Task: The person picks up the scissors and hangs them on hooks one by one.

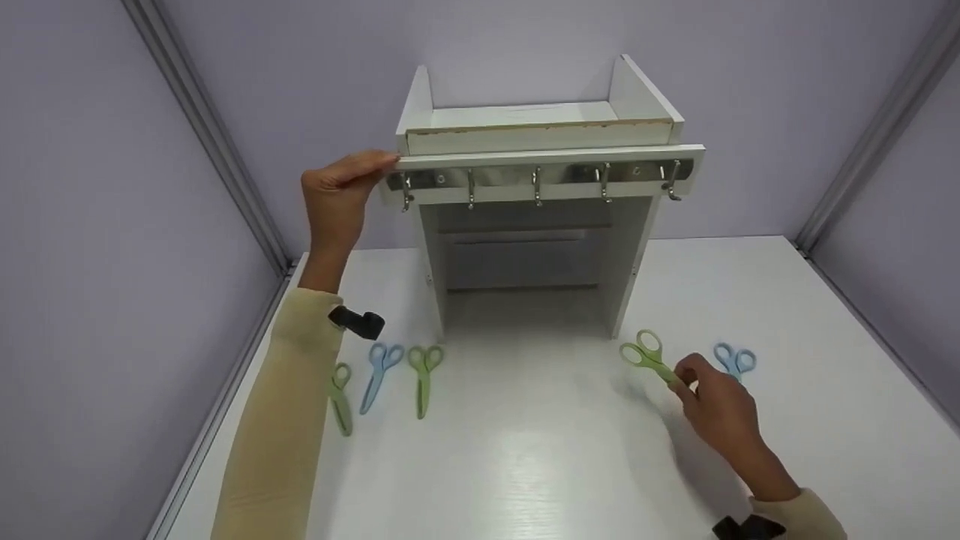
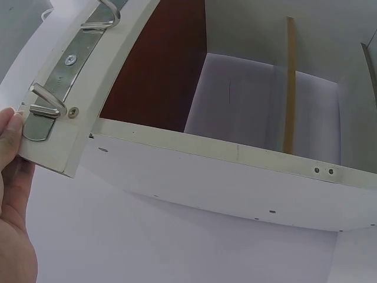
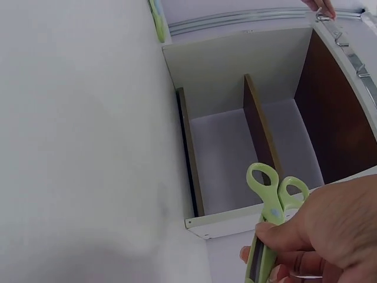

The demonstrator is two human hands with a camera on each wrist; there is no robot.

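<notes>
A white shelf unit stands at the back of the white table, with a metal hook rail across its front. My left hand rests on the rail's left end, fingers straight along its top edge. My right hand pinches a green pair of scissors by the blades, handles pointing toward the shelf. The right wrist view shows the same green scissors in front of the shelf's open compartments.
On the table's left lie two green scissors and a blue pair. Another blue pair lies right of my right hand. Lilac walls close in on three sides.
</notes>
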